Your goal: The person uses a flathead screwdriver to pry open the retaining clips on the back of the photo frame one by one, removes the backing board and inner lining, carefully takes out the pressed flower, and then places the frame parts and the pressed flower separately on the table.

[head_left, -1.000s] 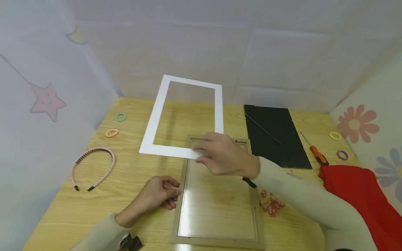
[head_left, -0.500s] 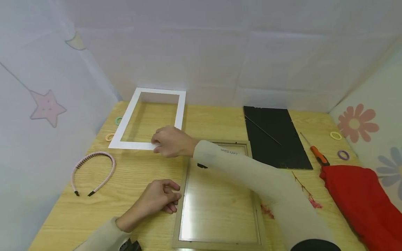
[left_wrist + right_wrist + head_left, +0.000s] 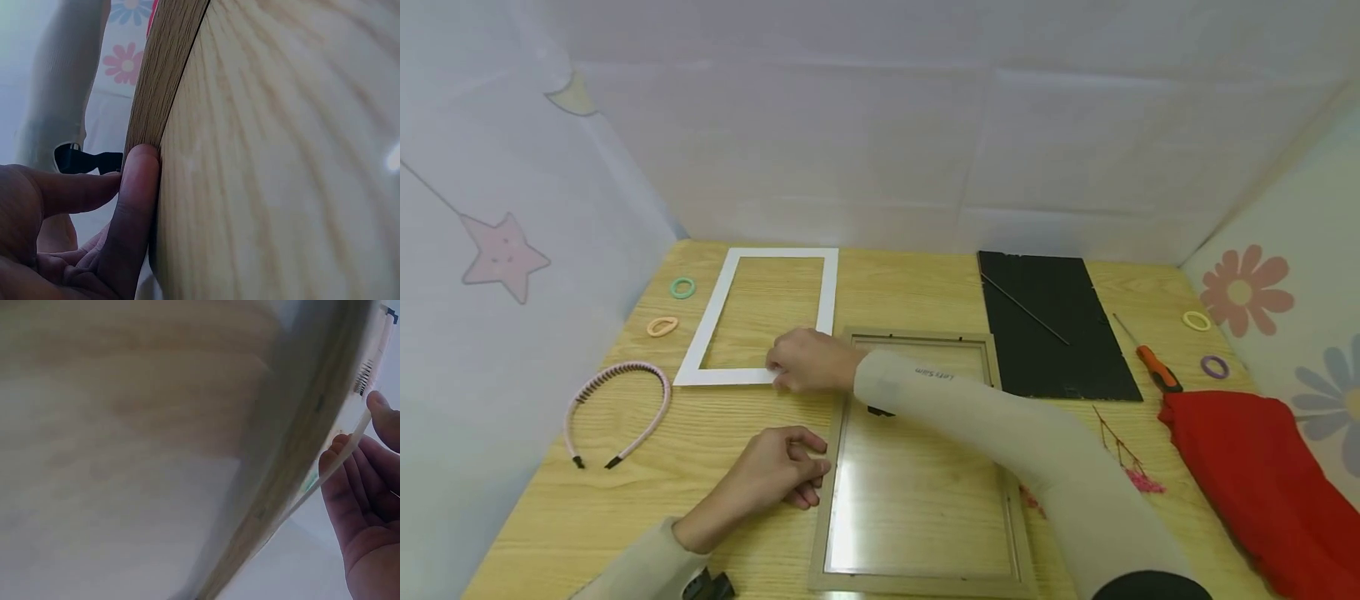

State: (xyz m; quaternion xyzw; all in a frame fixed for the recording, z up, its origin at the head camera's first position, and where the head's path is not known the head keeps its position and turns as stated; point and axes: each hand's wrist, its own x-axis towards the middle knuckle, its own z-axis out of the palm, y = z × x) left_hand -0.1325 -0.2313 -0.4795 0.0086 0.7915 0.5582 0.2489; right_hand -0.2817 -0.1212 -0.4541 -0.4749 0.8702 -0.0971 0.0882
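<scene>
A white rectangular mat border point(image 3: 710, 317) lies low over the back left of the table. My right hand point(image 3: 812, 358) holds it at its near right corner. In the right wrist view the thumb and fingers of that right hand point(image 3: 369, 487) pinch the thin white strip from both sides. A wood-coloured picture frame point(image 3: 1011, 517) with a clear pane point(image 3: 917, 500) lies in front of me. My left hand point(image 3: 775, 471) rests beside its left edge, fingers loosely bent. Close up, a fingertip of the left hand point(image 3: 119, 219) touches the frame's wooden side point(image 3: 165, 69).
A black backing board point(image 3: 1060, 333) bearing a thin rod lies at the back right. Right of it are an orange-handled screwdriver point(image 3: 1157, 369), dried pink flowers point(image 3: 1144, 481) and red cloth point(image 3: 1247, 450). Left lie a pink headband point(image 3: 662, 400) and hair ties, one green point(image 3: 682, 288).
My right hand has carried the white mat border left from above the picture frame, then lowered it toward the table at the back left. The left hand has stayed beside the frame.
</scene>
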